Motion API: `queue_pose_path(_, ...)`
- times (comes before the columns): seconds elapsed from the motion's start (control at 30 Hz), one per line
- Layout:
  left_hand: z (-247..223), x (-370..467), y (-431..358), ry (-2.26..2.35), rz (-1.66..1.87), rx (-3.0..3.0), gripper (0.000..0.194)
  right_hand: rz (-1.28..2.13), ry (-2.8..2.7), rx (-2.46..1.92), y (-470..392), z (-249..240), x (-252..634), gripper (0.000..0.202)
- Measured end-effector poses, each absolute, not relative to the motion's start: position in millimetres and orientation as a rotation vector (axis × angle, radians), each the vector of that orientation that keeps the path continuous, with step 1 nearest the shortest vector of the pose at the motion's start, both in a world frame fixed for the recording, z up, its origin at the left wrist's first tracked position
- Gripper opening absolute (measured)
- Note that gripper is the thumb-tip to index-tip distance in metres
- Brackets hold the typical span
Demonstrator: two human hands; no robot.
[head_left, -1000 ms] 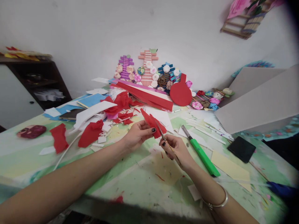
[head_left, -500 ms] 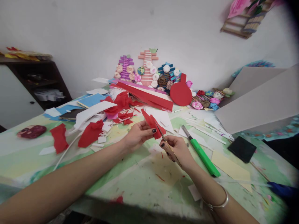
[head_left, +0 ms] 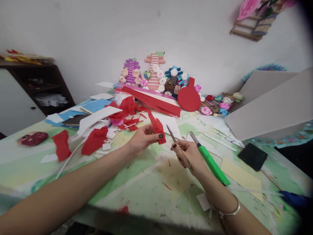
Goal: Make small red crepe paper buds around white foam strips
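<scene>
While the left hand (head_left: 140, 140) keeps a closed pinch on a folded piece of red paper (head_left: 158, 128), the right hand (head_left: 187, 157) grips a pair of scissors (head_left: 171, 133). Head view; clock centred on the held paper, 12 towards the wall.

Left grip: narrow, thumb on the near face, remaining fingers behind. Paper raised above the table (head_left: 137, 202), its upper end angled towards 11.

Right grip: fingers curled around the scissors, at 4 o'clock. Tip points towards 11 from that hand, just beside the paper, apart from it. Blades appear together (handles mostly covered by the fingers, so their spread cannot be told). Silver bangle (head_left: 232, 212) on the right forearm.

Surroundings. At 4, just beyond the right hand: green cutter (head_left: 214, 166), blade end pointing away from the person; beyond it, cream sheet (head_left: 242, 176). Between 3 and 4, well apart: flat black object (head_left: 253, 156). At 2: red round cutout (head_left: 189, 99) with a straight tab upward. At 12: long red strip (head_left: 154, 102), lying slantwise before the flower-trimmed stick models (head_left: 154, 73). At 10: crumpled red scraps (head_left: 127, 106). At 9: wide red piece (head_left: 95, 141), then a smaller red piece (head_left: 61, 145) farther out.
</scene>
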State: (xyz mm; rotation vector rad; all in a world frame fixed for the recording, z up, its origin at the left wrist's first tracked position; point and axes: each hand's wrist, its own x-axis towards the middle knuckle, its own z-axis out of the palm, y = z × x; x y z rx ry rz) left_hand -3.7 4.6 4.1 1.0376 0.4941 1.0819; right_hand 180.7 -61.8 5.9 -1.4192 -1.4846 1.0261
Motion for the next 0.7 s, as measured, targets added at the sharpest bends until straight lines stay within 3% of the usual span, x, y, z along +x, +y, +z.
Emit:
queue_pose_path(0.27, 13, -18, 10, 0.587, 0.933, 1.451, 0.029, 1.177, -1.826, -1.277, -60, 30, 222, 0.044)
queue_pose_path(0.7, 14, -21, 9, 0.583, 0.761, 1.614, 0.035, 1.057, -2.079, -1.430, -62, 37, 228, 0.034)
